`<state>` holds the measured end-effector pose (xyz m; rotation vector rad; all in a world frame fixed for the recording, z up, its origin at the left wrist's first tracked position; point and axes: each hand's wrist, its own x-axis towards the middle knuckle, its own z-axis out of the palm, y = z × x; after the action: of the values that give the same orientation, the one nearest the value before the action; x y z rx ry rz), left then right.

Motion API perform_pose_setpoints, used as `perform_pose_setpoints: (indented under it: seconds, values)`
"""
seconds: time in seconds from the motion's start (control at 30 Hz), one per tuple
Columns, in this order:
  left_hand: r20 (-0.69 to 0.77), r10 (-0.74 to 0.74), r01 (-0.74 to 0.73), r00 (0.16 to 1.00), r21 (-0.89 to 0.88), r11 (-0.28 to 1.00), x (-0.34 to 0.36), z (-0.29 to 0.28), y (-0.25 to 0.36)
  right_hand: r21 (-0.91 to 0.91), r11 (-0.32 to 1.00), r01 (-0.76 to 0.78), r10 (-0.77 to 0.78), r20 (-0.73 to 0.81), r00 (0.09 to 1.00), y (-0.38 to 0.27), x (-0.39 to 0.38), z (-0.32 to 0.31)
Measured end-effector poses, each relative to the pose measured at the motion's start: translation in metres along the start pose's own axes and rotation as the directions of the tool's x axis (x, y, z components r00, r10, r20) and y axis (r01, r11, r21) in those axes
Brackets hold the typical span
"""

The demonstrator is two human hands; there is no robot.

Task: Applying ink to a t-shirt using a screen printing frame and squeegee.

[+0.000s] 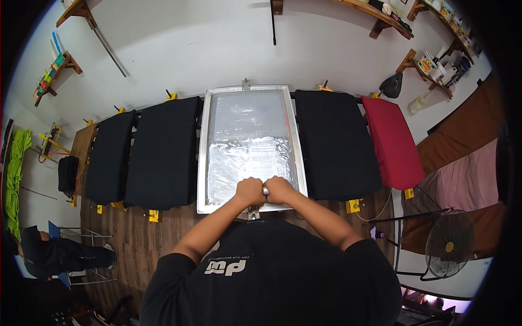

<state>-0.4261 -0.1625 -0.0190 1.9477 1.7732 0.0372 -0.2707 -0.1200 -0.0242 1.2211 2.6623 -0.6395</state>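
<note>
A screen-printing frame (203, 157) with a silver metal border lies in front of me. Its mesh is pale grey at the far half, and its near half has a shiny, whitish smeared layer. Both my fists are side by side above the near end of the mesh. My left hand (249, 191) and my right hand (278, 190) are closed round a squeegee handle (266, 190), of which only a short silver piece shows between them. The squeegee's blade is hidden beneath my hands.
Black shirts (163, 152) on boards flank the frame, a black one (337, 144) to the right, then a red shirt (394, 144). Yellow clamps (154, 215) stick out below. A fan (449, 245) stands at right; another person (60, 255) is at lower left.
</note>
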Motion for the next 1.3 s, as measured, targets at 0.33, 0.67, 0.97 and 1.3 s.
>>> perform_pose_setpoints:
  seconds: [0.33, 0.67, 0.97, 1.3]
  values:
    - [-0.357, 0.187, -0.201, 0.915, -0.002, 0.980, -0.001, 0.055, -0.021, -0.060, 0.995, 0.086, -0.098, -0.234, 0.967, -0.003, -0.004, 0.044]
    - [-0.378, 0.177, -0.166, 0.909, 0.061, 0.984, 0.033, 0.018, -0.022, -0.040, 0.995, 0.094, -0.100, -0.183, 0.978, 0.013, 0.028, -0.005]
    - [-0.105, 0.221, -0.221, 0.970, 0.011, 0.975, -0.008, 0.021, -0.008, -0.016, 0.998, 0.054, -0.055, -0.043, 0.998, 0.000, -0.011, 0.033]
    - [-0.271, 0.174, -0.169, 0.947, 0.040, 0.985, 0.039, 0.015, -0.028, 0.017, 0.998, 0.060, -0.054, -0.242, 0.969, 0.022, 0.043, 0.000]
